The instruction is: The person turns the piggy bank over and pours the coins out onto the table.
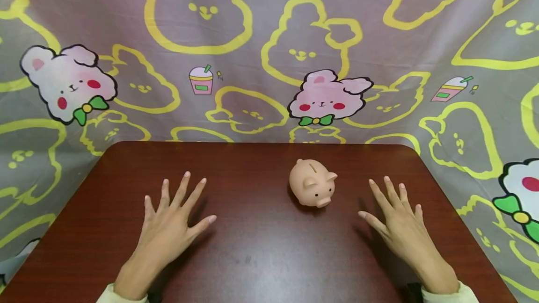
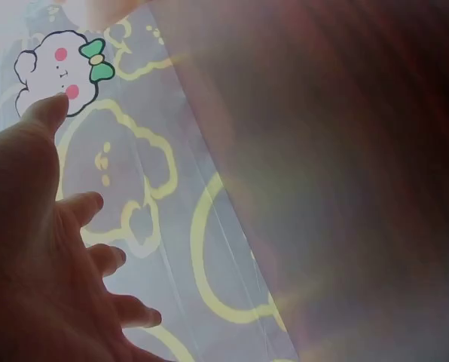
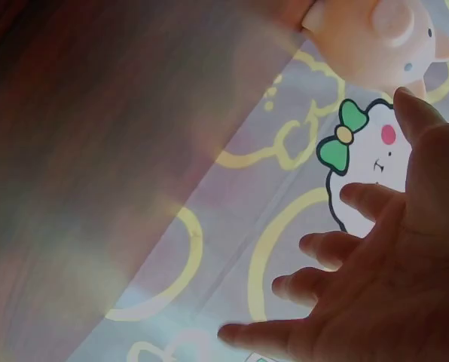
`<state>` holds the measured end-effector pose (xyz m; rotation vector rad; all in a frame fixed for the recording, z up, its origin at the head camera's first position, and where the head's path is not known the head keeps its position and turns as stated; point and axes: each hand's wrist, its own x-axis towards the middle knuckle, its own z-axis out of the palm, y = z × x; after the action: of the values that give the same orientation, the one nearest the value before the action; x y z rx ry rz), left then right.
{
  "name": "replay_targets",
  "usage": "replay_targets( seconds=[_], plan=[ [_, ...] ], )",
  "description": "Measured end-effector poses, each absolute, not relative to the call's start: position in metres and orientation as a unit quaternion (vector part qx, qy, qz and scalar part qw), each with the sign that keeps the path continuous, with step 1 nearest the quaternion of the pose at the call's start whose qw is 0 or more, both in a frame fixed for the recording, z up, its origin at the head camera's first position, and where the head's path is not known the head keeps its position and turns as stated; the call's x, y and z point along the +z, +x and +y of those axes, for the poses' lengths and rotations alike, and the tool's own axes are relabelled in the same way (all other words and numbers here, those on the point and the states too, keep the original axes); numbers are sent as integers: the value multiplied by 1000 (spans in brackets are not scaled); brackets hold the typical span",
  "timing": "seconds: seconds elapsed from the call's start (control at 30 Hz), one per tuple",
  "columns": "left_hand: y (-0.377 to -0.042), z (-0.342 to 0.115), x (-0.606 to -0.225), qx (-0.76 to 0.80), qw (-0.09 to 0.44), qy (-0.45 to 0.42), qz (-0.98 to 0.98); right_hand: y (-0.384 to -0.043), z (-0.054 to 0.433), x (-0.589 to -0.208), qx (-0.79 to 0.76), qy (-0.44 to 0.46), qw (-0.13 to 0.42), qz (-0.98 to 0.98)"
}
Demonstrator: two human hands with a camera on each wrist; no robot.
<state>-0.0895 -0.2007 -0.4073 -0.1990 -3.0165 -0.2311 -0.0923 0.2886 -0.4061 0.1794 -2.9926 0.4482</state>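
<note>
On the left, the printed cloth [image 1: 269, 50] hangs as a backdrop and drapes down past the table's sides; a pink bunny with a green bow [image 1: 67, 83] sits on it at the far left, with yellow bunny outlines around it. The dark wooden table [image 1: 261, 256] fills the near half of the head view.

The left hand [image 1: 170, 226] lies palm down on the near left part of the table, fingers straight and spread wide, gripping nothing. In the left wrist view the same hand [image 2: 36, 249] shows its fingers fanned out, with the cloth and the table edge beyond them.

Right of centre, toward the far side of the table, stands the piggy bank [image 1: 313, 183], a small peach-coloured pig, upright, its coin slot on top and its snout turned toward the near right. Bare tabletop lies between it and both hands; nothing covers or blocks it. Behind it on the cloth is a second pink bunny [image 1: 326, 97].

The right hand [image 1: 397, 221] rests palm down on the near right of the table, fingers straight and splayed, empty. It is near the piggy bank, to its right and a little nearer, but not touching it. The right wrist view shows this hand [image 3: 383, 264] with fingers spread and the piggy bank [image 3: 375, 38] beyond the fingertips, at the top edge.
</note>
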Motion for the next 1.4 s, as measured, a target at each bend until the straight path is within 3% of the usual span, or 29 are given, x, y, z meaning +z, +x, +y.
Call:
replay_targets(
  seconds=[0.33, 0.97, 1.4],
  plan=[
    [-96, -172, -405, -103, 64, -115, -986, -97, 283, -401, 188, 118, 99, -970],
    [-114, -109, -399, -176, 59, -234, -954, -109, 260, -399, 209, 181, 116, -954],
    [-135, -67, -403, -154, 91, -325, -929, -129, 253, -407, 229, 248, 145, -930]
  ],
)
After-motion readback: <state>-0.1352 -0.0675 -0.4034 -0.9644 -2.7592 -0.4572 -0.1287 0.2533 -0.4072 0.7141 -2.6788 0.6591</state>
